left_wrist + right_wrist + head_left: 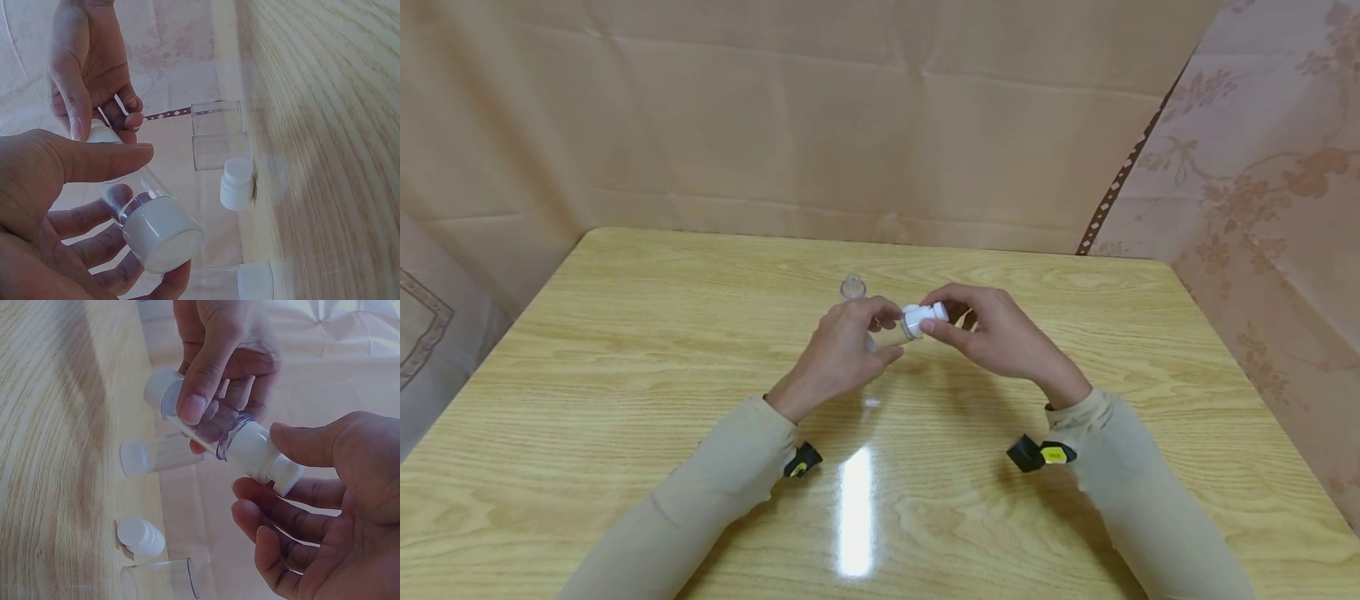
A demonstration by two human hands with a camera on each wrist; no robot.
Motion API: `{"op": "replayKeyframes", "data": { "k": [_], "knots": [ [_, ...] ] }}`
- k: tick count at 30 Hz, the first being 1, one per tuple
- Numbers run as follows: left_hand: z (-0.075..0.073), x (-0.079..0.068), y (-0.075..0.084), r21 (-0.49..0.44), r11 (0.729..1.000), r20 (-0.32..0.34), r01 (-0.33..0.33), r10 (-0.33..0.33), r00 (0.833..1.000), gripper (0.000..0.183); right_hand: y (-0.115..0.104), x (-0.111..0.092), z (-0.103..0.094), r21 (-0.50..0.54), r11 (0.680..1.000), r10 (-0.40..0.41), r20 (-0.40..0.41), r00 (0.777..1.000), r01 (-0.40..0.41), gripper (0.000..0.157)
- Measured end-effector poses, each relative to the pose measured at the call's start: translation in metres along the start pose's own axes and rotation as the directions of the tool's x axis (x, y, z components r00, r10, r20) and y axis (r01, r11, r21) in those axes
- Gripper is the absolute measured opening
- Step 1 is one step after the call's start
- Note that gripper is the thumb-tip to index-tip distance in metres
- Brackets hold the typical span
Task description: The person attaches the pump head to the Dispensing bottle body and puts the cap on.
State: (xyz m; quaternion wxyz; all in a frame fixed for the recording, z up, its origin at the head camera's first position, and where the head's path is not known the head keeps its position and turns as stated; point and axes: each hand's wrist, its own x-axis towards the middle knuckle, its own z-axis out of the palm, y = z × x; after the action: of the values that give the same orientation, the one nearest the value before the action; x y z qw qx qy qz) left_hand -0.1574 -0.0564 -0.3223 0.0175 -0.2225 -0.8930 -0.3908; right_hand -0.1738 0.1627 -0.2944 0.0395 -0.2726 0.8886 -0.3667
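Note:
My left hand (pixel 850 337) grips a clear cylindrical bottle (pixel 199 428) by its body, thumb on one side and fingers on the other. The bottle is tilted above the table, its white base (pixel 164 234) toward the left. At its other end is a white pump head (pixel 256 453). My right hand (pixel 992 329) pinches this pump head, with the thumb on its collar and curled fingers beneath. Beyond the hands stand a small white pump piece (pixel 142 536), a clear cap (pixel 159 579) and another clear bottle with a white base (pixel 134 459).
The wood-grain table (pixel 647 333) has a glossy top with a bright light reflection near the front. A beige curtain (pixel 850 125) hangs behind its far edge, and a floral cloth (pixel 1262 208) is on the right.

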Motion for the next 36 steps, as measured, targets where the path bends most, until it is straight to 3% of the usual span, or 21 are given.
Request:
{"op": "replayKeyframes", "data": {
  "k": [13,29,36],
  "knots": [
    [-0.001,-0.001,0.001,0.008,1.000,0.006,0.000,-0.001,1.000,0.036,-0.002,-0.001,0.000,0.013,1.000,-0.020,0.005,1.000,0.020,0.030],
    [0.001,-0.001,0.002,0.057,0.998,-0.027,-0.017,0.019,0.999,0.037,0.000,0.000,0.005,0.012,0.999,-0.039,-0.028,0.999,0.040,0.023],
    [0.002,-0.001,0.000,0.054,0.999,-0.034,0.001,0.000,0.999,0.038,0.006,-0.003,-0.009,-0.016,0.999,-0.033,-0.016,0.999,0.032,0.041]
  ]
}}
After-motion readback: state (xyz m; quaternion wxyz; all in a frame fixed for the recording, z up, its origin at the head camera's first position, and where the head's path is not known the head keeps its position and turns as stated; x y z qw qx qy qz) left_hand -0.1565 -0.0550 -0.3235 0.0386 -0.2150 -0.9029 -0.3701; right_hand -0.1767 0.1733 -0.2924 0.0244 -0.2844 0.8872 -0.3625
